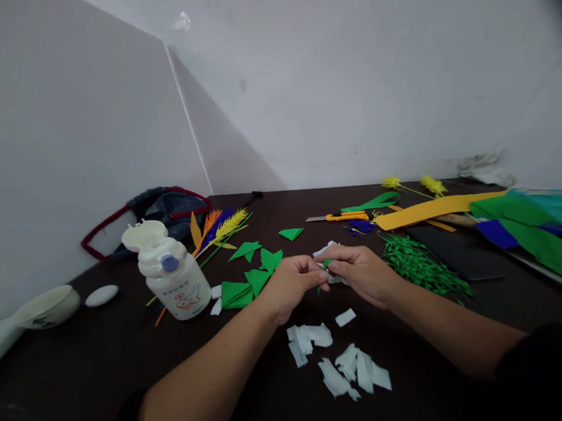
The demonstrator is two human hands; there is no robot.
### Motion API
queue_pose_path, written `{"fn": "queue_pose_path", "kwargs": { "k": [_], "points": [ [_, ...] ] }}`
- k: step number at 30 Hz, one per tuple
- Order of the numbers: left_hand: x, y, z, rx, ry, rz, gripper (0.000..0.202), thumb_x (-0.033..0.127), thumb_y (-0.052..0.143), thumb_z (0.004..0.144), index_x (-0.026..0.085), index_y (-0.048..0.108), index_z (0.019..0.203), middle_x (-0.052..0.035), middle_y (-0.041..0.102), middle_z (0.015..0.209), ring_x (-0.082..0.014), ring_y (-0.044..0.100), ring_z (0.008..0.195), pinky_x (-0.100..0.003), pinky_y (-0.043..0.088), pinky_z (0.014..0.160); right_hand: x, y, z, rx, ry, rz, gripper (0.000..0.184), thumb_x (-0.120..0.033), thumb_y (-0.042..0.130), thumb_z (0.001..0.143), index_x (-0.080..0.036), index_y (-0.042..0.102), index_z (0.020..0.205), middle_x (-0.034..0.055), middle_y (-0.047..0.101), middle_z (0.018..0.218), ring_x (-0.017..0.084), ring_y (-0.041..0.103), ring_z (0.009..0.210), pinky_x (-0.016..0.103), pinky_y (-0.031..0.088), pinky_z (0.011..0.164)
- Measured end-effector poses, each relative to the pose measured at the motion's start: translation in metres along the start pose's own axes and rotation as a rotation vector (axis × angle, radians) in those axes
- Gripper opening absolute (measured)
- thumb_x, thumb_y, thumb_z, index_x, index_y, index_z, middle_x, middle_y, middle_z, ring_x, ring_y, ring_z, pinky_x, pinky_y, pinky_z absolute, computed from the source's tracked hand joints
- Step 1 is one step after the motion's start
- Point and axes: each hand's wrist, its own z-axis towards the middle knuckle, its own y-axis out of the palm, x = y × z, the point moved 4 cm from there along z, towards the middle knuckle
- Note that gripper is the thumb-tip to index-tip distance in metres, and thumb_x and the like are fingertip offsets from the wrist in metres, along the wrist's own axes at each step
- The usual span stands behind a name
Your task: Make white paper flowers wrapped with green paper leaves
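Between the fingertips of both hands is a small green paper piece, mostly covered by the fingers. My left hand pinches it from the left, and my right hand pinches it from the right. Crumpled white tissue shows behind and below the fingers. Folded green paper pieces lie just left of my left hand. A heap of thin green paper strips lies beside my right wrist. Torn white paper scraps are spread on the dark table below the hands.
A white bottle with its lid up stands at left, near a bowl and a white oval object. Feathery paper stems lie behind it. A yellow utility knife with its blade out lies at the back, left of a yellow strip.
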Motion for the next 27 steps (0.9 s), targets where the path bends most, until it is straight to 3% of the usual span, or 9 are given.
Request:
{"fn": "queue_pose_path", "kwargs": {
  "k": [6, 10, 15, 20, 27],
  "points": [
    [-0.001, 0.002, 0.002, 0.048, 0.030, 0.046, 0.016, 0.020, 0.058, 0.071, 0.016, 0.047, 0.060, 0.0016, 0.058, 0.060, -0.0108, 0.052, 0.064, -0.026, 0.040, 0.070, -0.002, 0.011, -0.001, 0.103, 0.098, 0.151, 0.013, -0.029, 0.058, 0.071, -0.018, 0.062, 0.066, 0.0019, 0.058, 0.069, 0.013, 0.051, 0.063, 0.029, 0.042, 0.062],
    [0.001, -0.002, 0.002, 0.169, 0.096, 0.350, 0.016, 0.025, 0.057, 0.071, 0.017, 0.049, 0.060, 0.0018, 0.059, 0.062, -0.0127, 0.052, 0.065, -0.027, 0.040, 0.069, 0.001, 0.012, -0.002, 0.181, 0.106, 0.181, 0.013, -0.027, 0.059, 0.069, -0.016, 0.065, 0.073, 0.0032, 0.059, 0.069, 0.013, 0.050, 0.065, 0.029, 0.041, 0.063],
    [0.011, -0.001, -0.001, 0.286, 0.167, 0.688, 0.014, 0.025, 0.058, 0.071, 0.018, 0.053, 0.060, 0.0026, 0.061, 0.066, -0.0143, 0.053, 0.070, -0.036, 0.034, 0.084, 0.004, 0.011, -0.002, 0.234, 0.124, 0.175, 0.012, -0.023, 0.058, 0.069, -0.015, 0.066, 0.076, 0.0038, 0.061, 0.072, 0.013, 0.049, 0.065, 0.028, 0.038, 0.063],
    [0.014, 0.001, -0.002, 0.261, 0.159, 0.677, 0.016, 0.024, 0.059, 0.072, 0.018, 0.052, 0.059, 0.0023, 0.061, 0.066, -0.0141, 0.053, 0.069, -0.034, 0.037, 0.078, 0.002, 0.013, -0.003, 0.217, 0.094, 0.237, 0.009, -0.023, 0.061, 0.069, -0.016, 0.060, 0.063, 0.0024, 0.059, 0.071, 0.014, 0.051, 0.071, 0.031, 0.037, 0.070],
    [0.014, 0.004, -0.003, 0.217, 0.164, 0.609, 0.017, 0.024, 0.059, 0.072, 0.017, 0.052, 0.058, 0.0024, 0.060, 0.064, -0.0134, 0.054, 0.068, -0.032, 0.039, 0.074, 0.002, 0.015, -0.003, 0.246, 0.078, 0.291, 0.016, -0.021, 0.062, 0.067, -0.017, 0.051, 0.055, -0.0010, 0.051, 0.059, 0.012, 0.046, 0.062, 0.029, 0.036, 0.064]
  ]
}}
